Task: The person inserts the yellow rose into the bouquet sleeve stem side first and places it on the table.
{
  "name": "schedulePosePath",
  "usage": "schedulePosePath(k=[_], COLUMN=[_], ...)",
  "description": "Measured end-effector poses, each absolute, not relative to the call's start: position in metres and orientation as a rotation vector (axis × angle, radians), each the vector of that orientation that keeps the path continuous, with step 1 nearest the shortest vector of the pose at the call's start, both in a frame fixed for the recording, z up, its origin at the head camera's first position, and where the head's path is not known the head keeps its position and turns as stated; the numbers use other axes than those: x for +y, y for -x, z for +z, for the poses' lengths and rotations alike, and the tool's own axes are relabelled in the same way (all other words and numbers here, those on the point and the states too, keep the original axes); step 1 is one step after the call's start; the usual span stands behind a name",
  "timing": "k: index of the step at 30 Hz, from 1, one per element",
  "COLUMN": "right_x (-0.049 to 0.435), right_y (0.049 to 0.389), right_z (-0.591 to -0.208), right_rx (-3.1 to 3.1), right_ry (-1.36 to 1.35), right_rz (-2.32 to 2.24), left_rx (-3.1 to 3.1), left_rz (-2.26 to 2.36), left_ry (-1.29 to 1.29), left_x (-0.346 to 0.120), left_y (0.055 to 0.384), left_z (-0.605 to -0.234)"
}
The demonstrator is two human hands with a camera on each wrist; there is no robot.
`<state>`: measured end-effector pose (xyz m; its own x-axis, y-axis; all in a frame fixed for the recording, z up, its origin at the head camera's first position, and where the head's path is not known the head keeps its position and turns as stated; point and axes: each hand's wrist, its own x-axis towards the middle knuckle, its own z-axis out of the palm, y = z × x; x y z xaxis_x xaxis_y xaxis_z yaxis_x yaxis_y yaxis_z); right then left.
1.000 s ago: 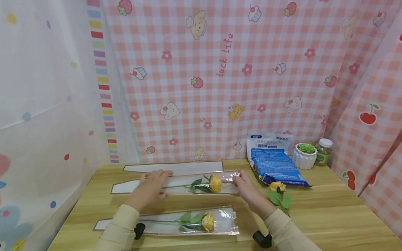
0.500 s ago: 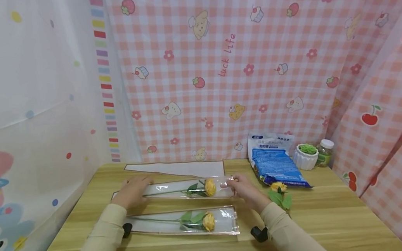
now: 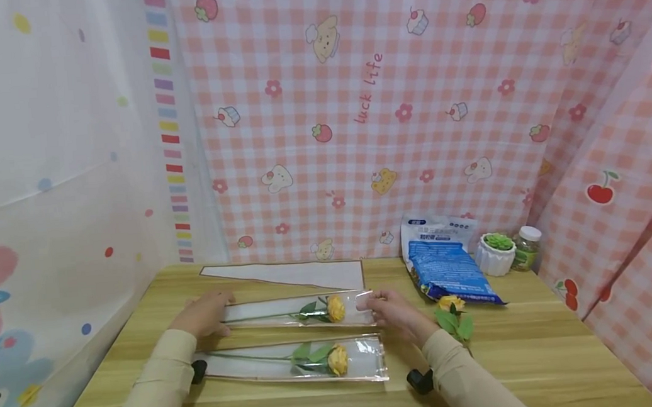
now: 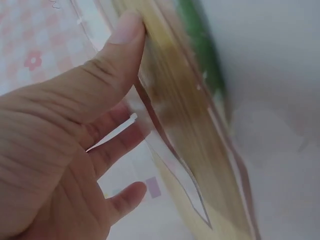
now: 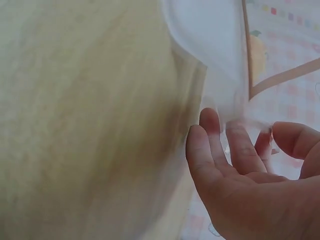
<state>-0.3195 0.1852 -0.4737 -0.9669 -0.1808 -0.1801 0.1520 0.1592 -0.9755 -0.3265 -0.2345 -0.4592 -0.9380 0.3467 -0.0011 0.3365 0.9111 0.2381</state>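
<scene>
In the head view, a clear flower sleeve (image 3: 305, 304) with white backing and brown edging holds a yellow rose (image 3: 336, 309). My right hand (image 3: 391, 312) pinches the wide end of this sleeve. In the right wrist view, the right hand (image 5: 250, 165) has thumb and fingertips at its transparent edge. My left hand (image 3: 200, 314) lies over the sleeve's narrow end, covering the tip. Seen from the left wrist, the left hand (image 4: 75, 120) has a long straight thumb and fingers set apart from it. Nearer me lies a second rose sleeve (image 3: 359, 359).
An unfilled white sleeve (image 3: 285, 274) lies at the table's back edge. To the right are a loose yellow rose (image 3: 452, 321), a blue and white bag (image 3: 450, 270), a potted succulent (image 3: 496, 254) and a lidded jar (image 3: 527, 249). Patterned curtains stand behind and beside the wooden table.
The farther rose sleeve has shifted left and toward me, lining up above the nearer one. My left hand slid left along it; my right hand followed slightly, still pinching the wide end.
</scene>
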Motion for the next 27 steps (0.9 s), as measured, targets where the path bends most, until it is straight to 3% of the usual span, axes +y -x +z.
schedulePosePath(k=[11, 18, 22, 27], right_x=[0.191, 0.203, 0.208, 0.216], right_y=[0.324, 0.337, 0.361, 0.394], right_z=[-0.474, -0.449, -0.438, -0.445], right_rx=[2.177, 2.394, 2.512, 2.66], right_ry=[-0.011, -0.068, 0.032, 0.361], right_rz=[-1.874, -1.699, -1.556, -1.219], left_rx=[3.026, 3.021, 3.024, 3.025], left_rz=[0.339, 0.36, 0.372, 0.373], left_ry=[-0.49, -0.477, -0.468, -0.461], left_x=[-0.239, -0.239, -0.238, -0.237], left_y=[0.324, 0.324, 0.323, 0.323], left_z=[-0.462, -0.462, -0.46, -0.462])
